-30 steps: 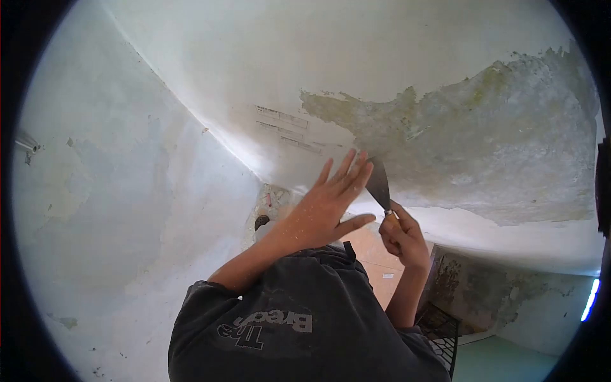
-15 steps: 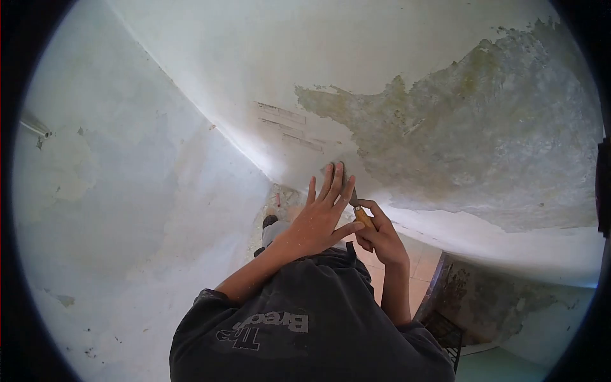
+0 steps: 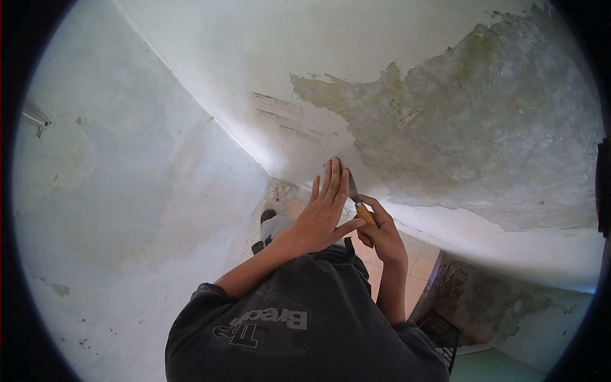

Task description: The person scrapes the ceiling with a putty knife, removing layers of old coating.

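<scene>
My right hand (image 3: 385, 237) is closed around the wooden handle of a scraper (image 3: 365, 213). The metal blade points up and away, against the lower part of the wall (image 3: 394, 169). Stretched out nearly flat, my left hand (image 3: 326, 209) lies along the blade with its fingertips near the blade's front end. Its thumb reaches across to the handle by my right hand. My left fingers hide part of the blade, so its full edge cannot be seen. Whitish specks dot the back of that hand.
Paint has peeled off a large grey patch (image 3: 474, 121) of the wall to the right. Scrape marks (image 3: 280, 114) show on the pale part. Another wall (image 3: 127, 191) meets it on the left, with debris (image 3: 283, 191) on the floor at the corner. A dark metal rack (image 3: 439, 334) stands low right.
My left fingers have drawn closer together and shifted slightly, showing more of the blade. The scraper stays in my right hand. The whole view has tilted a little.
</scene>
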Tool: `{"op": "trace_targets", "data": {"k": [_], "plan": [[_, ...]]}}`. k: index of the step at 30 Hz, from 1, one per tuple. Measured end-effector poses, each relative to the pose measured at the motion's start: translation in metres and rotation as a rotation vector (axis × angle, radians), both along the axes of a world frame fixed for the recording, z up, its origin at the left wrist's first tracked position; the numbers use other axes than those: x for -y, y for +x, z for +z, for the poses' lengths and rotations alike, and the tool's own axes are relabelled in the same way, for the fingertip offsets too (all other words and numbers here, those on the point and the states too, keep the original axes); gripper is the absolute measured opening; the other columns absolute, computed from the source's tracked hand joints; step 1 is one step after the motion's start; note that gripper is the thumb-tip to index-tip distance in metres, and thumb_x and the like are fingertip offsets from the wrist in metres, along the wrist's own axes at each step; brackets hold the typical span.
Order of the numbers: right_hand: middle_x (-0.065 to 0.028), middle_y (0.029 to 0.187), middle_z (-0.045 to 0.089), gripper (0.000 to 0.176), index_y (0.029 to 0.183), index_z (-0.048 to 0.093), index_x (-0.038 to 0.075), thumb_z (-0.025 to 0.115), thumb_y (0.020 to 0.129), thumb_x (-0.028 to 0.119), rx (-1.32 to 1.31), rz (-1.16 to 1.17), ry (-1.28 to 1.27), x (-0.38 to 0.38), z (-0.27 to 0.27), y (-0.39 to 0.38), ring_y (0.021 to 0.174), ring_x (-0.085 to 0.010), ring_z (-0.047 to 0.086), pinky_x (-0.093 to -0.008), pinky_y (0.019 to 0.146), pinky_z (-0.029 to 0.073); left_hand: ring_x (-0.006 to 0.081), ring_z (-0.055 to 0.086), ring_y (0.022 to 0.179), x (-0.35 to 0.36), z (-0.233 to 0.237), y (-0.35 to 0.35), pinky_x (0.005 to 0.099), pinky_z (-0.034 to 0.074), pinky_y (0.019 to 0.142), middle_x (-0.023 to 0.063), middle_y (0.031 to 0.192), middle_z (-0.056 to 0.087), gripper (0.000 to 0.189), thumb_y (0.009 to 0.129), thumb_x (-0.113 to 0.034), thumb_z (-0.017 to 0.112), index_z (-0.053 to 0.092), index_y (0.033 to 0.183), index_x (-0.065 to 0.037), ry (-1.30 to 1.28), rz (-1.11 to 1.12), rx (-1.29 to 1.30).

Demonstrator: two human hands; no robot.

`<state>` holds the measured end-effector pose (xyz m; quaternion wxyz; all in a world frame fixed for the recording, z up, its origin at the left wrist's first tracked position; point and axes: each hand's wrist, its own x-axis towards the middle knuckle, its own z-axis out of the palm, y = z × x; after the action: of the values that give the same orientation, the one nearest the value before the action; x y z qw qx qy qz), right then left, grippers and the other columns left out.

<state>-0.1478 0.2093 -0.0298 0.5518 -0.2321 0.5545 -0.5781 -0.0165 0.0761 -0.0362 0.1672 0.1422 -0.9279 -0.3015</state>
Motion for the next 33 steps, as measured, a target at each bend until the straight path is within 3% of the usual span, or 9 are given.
{"op": "trace_targets", "data": {"k": [8,10,14,18,21,26,33], "plan": [[-0.0002,0.075,0.05,0.051,0.137,0.042,0.004,0.055,0.088,0.003,0.055,-0.094,0.004,-0.012,-0.006,0.001,0.053,-0.0042,0.038,-0.0203,0.046,0.029,0.0496,0.001,0.143,-0.004,0.002,-0.005,0.06,0.011,0.112,0.037,0.151,0.001,0.096,0.092,-0.053,0.051,0.004,0.147,0.01,-0.071,-0.058,0.107],[-0.0002,0.075,0.05,0.052,0.137,0.042,0.004,0.056,0.088,0.003,0.06,-0.095,-0.014,-0.014,-0.008,0.0,0.054,-0.0041,0.038,-0.0201,0.046,0.029,0.0493,0.004,0.143,-0.005,0.001,-0.006,0.062,0.012,0.111,0.036,0.152,0.004,0.092,0.094,-0.057,0.043,0.011,0.146,0.012,-0.077,-0.06,0.078],[-0.0003,0.077,0.051,0.054,0.14,0.039,0.003,0.056,0.089,0.003,0.072,-0.071,-0.08,-0.016,-0.008,0.001,0.054,-0.0038,0.038,-0.0195,0.046,0.028,0.0488,0.003,0.143,-0.007,0.001,-0.006,0.0613,0.012,0.111,0.0356,0.152,0.004,0.093,0.094,-0.057,0.044,0.01,0.146,0.013,-0.073,-0.047,0.035],[-0.0002,0.077,0.05,0.053,0.141,0.038,0.002,0.055,0.09,0.001,0.125,-0.036,-0.14,-0.014,0.001,0.004,0.054,-0.0035,0.037,-0.0191,0.046,0.028,0.0503,-0.002,0.142,-0.008,0.001,-0.006,0.0592,0.007,0.113,0.0379,0.151,-0.003,0.098,0.093,-0.056,0.047,0.001,0.147,0.011,-0.003,-0.022,-0.026],[0.0007,0.076,0.047,0.05,0.141,0.037,0.001,0.051,0.093,0.004,0.12,-0.037,-0.209,-0.006,0.009,0.009,0.054,-0.0033,0.036,-0.0188,0.047,0.027,0.0514,-0.003,0.142,-0.005,0.002,-0.006,0.0588,0.006,0.113,0.0389,0.15,-0.004,0.1,0.092,-0.06,0.044,0.0,0.146,0.012,0.0,-0.003,-0.075],[0.0021,0.072,0.043,0.043,0.14,0.041,0.001,0.045,0.102,0.021,0.052,-0.205,-0.2,0.014,0.034,0.019,0.057,-0.0031,0.034,-0.0183,0.047,0.027,0.0527,0.002,0.141,0.0,0.016,-0.013,0.0594,0.01,0.112,0.0387,0.15,0.0,0.098,0.093,-0.059,0.043,0.003,0.146,0.012,-0.028,0.017,-0.241],[0.0023,0.072,0.045,0.044,0.139,0.043,0.0,0.045,0.103,0.025,-0.113,-0.235,-0.299,0.053,0.061,0.018,0.06,-0.0026,0.037,-0.0179,0.047,0.029,0.0498,0.002,0.142,0.032,0.052,-0.028,0.0588,0.008,0.113,0.035,0.152,0.002,0.103,0.089,-0.066,0.042,0.005,0.148,0.009,-0.096,0.058,-0.365]]}}
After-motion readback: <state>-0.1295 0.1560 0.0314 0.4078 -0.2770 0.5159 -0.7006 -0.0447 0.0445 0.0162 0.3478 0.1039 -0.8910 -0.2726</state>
